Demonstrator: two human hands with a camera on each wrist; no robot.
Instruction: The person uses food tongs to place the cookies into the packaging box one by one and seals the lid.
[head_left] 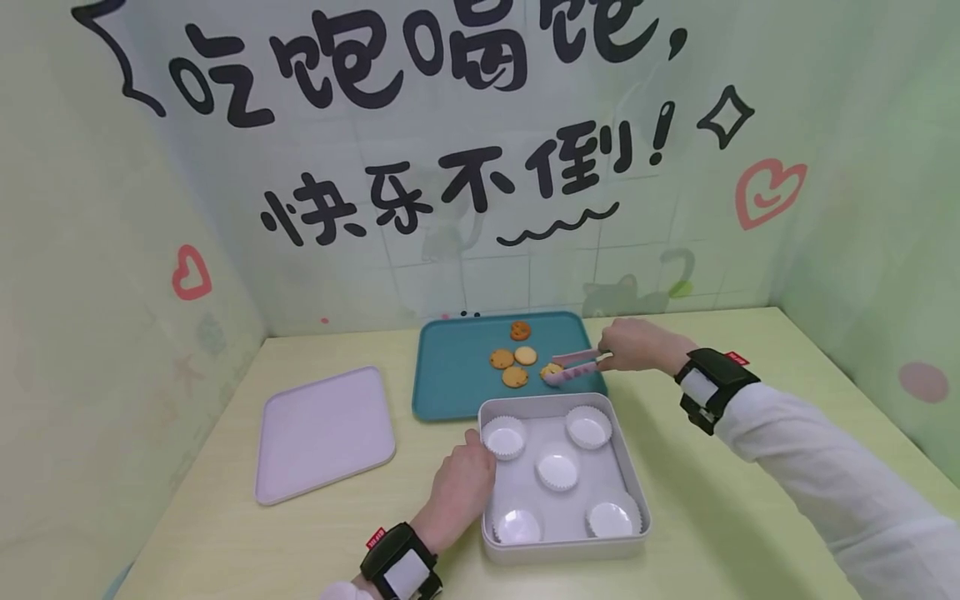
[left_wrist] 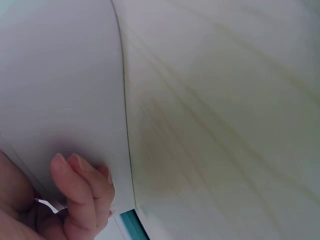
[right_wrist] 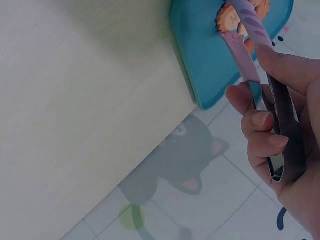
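Note:
My right hand (head_left: 637, 343) holds a pair of metal tongs (right_wrist: 287, 120) with pink tips over the right side of the teal tray (head_left: 450, 392). The tong tips are at a cookie (head_left: 551, 371), one on either side of it in the right wrist view. More cookies (head_left: 515, 377) lie beside it on the tray, one of them a pretzel-shaped cookie (head_left: 521, 331) near the back. With my left hand (head_left: 461, 479) I grip the left wall of a white box (head_left: 566, 550), fingertips against its outer side. Several white paper baking cups (head_left: 557, 470) stand in the box.
A pale lilac tray (head_left: 326, 437) lies on the light wooden table (head_left: 225, 533) to the left. The box stands just in front of the teal tray. Behind the table hangs a printed wall covering (head_left: 420, 283).

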